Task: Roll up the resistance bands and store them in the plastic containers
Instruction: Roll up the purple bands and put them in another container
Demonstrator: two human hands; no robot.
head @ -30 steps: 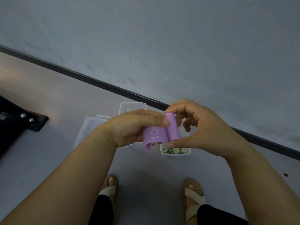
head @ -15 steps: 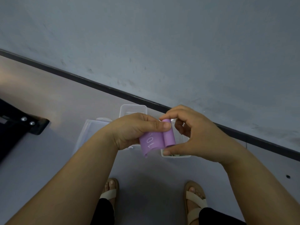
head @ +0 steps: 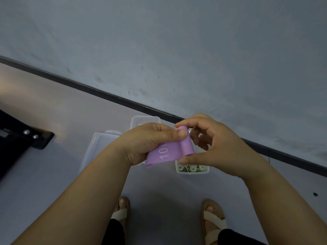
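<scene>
L hand (head: 150, 142) + R hand (head: 221, 149) pinch 1 band (head: 169, 152); 3 containers (head: 192, 172).

White "10", then a cut-off character, on purple band (head: 169, 152)

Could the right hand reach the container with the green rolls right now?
Probably yes: the container lies open beneath the right hand, nothing between, though that hand pinches the purple band.

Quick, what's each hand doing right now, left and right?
Left hand: holds the flat end of the purple resistance band, thumb pressed on it.
Right hand: pinches the rolled end of the same band.
</scene>
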